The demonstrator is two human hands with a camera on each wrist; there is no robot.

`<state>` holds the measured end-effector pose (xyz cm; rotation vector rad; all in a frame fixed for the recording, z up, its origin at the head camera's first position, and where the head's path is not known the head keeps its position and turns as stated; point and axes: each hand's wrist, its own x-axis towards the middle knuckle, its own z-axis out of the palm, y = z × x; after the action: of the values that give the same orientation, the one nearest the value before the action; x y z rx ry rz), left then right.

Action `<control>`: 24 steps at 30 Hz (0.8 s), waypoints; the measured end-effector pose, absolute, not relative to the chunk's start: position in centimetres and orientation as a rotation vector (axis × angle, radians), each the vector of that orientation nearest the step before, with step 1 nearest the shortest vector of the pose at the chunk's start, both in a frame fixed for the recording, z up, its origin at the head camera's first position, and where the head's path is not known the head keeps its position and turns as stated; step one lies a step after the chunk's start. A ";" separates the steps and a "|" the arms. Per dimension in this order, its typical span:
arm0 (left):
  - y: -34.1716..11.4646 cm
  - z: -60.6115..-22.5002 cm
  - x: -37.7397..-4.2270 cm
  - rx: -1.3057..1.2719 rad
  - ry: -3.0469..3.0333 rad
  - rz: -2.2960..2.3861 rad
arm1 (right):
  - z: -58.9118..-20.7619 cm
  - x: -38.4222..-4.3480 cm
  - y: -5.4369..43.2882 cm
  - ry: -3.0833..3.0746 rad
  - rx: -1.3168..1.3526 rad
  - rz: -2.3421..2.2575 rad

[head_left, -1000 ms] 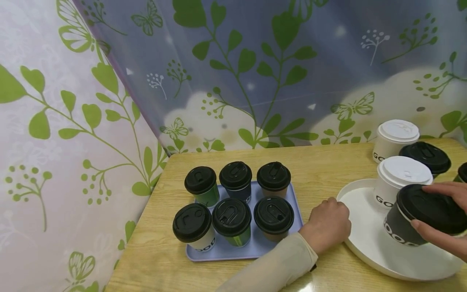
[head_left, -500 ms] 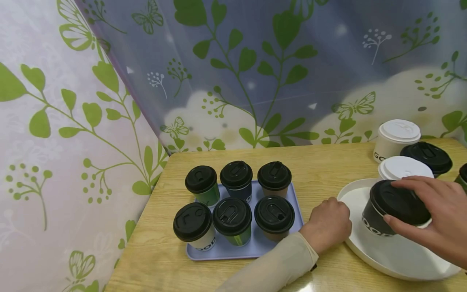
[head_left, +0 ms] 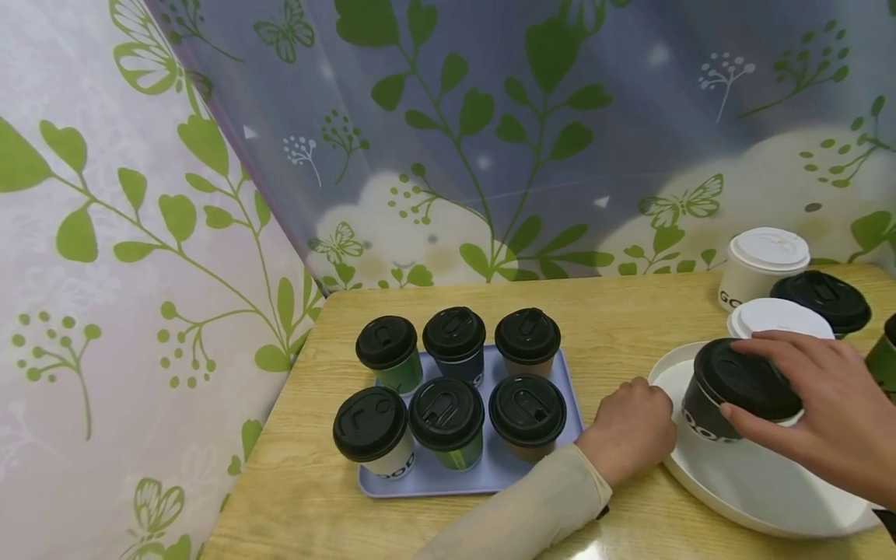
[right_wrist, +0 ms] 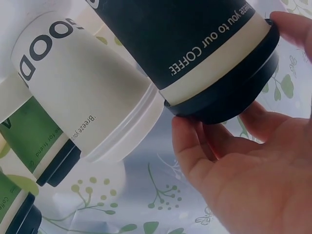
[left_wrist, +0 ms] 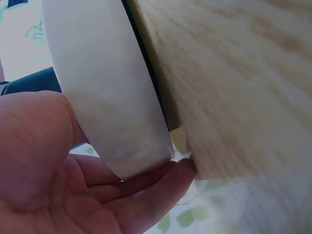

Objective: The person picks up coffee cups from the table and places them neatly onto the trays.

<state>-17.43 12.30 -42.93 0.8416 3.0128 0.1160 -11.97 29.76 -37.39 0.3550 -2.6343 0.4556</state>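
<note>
My right hand [head_left: 833, 408] grips a dark paper coffee cup [head_left: 743, 379] by its black lid, over the left part of a round white tray [head_left: 777, 505]. In the right wrist view the fingers and thumb of this hand [right_wrist: 248, 170] spread around the lid of the cup [right_wrist: 190, 44]. My left hand [head_left: 630, 428] pinches the tray's left rim; in the left wrist view its fingers curl around the tray wall [left_wrist: 107, 92]. A white-lidded white cup [head_left: 777, 316] stands at the tray's back, partly hidden by the right hand.
A lavender tray [head_left: 465, 490] with several black-lidded cups stands on the wooden table [head_left: 294, 482], left of my left hand. Behind the white tray are another white cup [head_left: 766, 264], a black-lidded cup [head_left: 826, 299] and a green cup [head_left: 883, 358]. Patterned cloth hangs behind.
My right hand has moved left with the dark cup, from the tray's right side toward its left part. My left hand stays at the rim.
</note>
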 end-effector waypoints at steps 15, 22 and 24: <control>12.4 -42.9 -17.3 0.834 3.022 0.093 | -37.3 -13.1 29.4 -2.635 0.447 0.472; 12.3 -42.9 -17.3 0.880 3.017 0.077 | -37.3 -13.5 29.2 -2.646 0.454 0.455; 12.3 -42.9 -17.4 0.884 3.019 0.070 | -37.3 -13.6 29.2 -2.648 0.458 0.458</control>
<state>-17.38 12.29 -42.91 0.8842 3.0194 0.0696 -13.65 29.17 -37.33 0.4577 -2.6477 0.4578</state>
